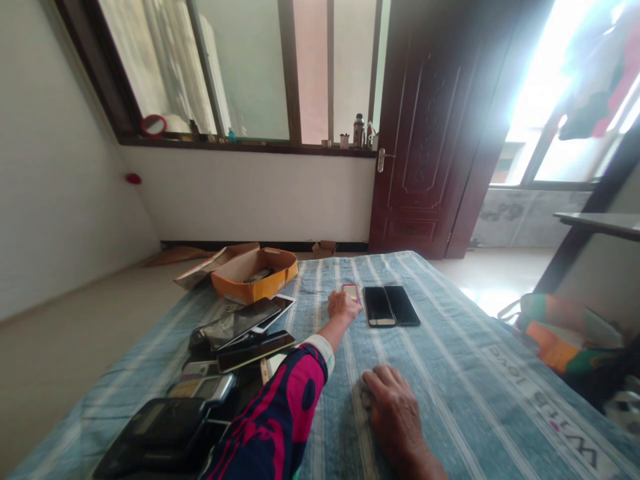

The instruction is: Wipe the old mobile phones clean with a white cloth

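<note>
My left hand (345, 305) reaches out over the bed, its fingers closed on a small phone with a pink edge (351, 291). Part of that phone is hidden by the hand. Just right of it, two dark phones lie side by side on the cloth, the left one (379, 307) close against the right one (402, 306). Nearer to me, my right hand (395, 410) rests on the striped blue cloth (440, 400), fingers loosely bent, with nothing seen in it. Under and left of my left sleeve spreads a pile of phones and devices, including a black phone (255, 351).
An open orange cardboard box (255, 283) with a few dark items inside stands at the far left of the bed. A bulky black device (160, 427) lies at the near left. Beyond the bed are a brown door (420, 133) and a window sill (280, 148) with small items.
</note>
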Available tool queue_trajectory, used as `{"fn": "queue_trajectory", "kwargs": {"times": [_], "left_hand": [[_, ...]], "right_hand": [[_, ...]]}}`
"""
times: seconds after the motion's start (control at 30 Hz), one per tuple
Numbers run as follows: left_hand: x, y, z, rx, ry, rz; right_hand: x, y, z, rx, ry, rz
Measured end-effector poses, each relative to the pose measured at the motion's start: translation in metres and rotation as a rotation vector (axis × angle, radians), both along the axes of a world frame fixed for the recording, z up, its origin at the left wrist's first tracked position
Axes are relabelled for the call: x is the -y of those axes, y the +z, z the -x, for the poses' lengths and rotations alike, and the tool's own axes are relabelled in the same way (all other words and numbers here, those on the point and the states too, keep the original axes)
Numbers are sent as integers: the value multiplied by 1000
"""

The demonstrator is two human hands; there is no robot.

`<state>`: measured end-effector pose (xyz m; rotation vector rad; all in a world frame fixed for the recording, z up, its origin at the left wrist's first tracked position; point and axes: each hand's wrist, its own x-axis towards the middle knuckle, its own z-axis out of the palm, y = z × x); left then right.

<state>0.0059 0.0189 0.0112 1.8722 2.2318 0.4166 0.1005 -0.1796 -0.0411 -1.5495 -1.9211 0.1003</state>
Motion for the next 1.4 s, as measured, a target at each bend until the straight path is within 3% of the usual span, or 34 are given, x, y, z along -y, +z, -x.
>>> {"fn": "queue_trajectory", "kwargs": {"times": [0.9, 1.4], "left_hand": [[6, -5, -5, 4, -106, 22], [-4, -1, 0, 38, -139, 60]], "right_hand": [[-1, -2, -1, 8, 1, -25], [1, 5, -1, 39, -6, 17]]}}
